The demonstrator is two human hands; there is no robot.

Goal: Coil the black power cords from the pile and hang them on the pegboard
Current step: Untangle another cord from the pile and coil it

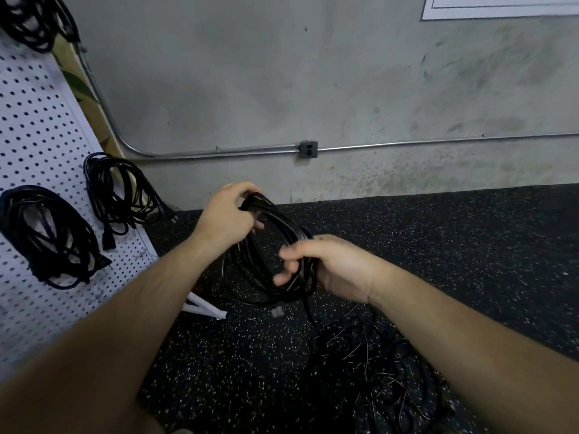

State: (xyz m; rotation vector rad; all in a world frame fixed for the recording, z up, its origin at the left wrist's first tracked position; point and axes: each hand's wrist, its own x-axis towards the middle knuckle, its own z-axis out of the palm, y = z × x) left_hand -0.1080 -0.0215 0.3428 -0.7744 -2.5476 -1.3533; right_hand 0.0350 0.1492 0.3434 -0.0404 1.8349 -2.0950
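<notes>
A coiled black power cord [266, 245] hangs in the air between both hands, in front of the wall. My left hand [227, 216] grips the top of the coil. My right hand [329, 264] grips its right side, fingers curled round the loops. A loose tail drops from the coil to the pile of black cords [385, 377] on the floor at the lower right. The white pegboard [37, 126] stands at the left, with three coiled cords hanging on it: one [50, 236] low left, one [122, 192] at its right edge, one [34, 20] at the top.
The floor [438, 245] is black speckled rubber. A grey concrete wall carries a metal conduit and an outlet box [308, 149]. A white pegboard foot [205, 306] lies on the floor below the coil. A white sheet [501, 7] hangs top right.
</notes>
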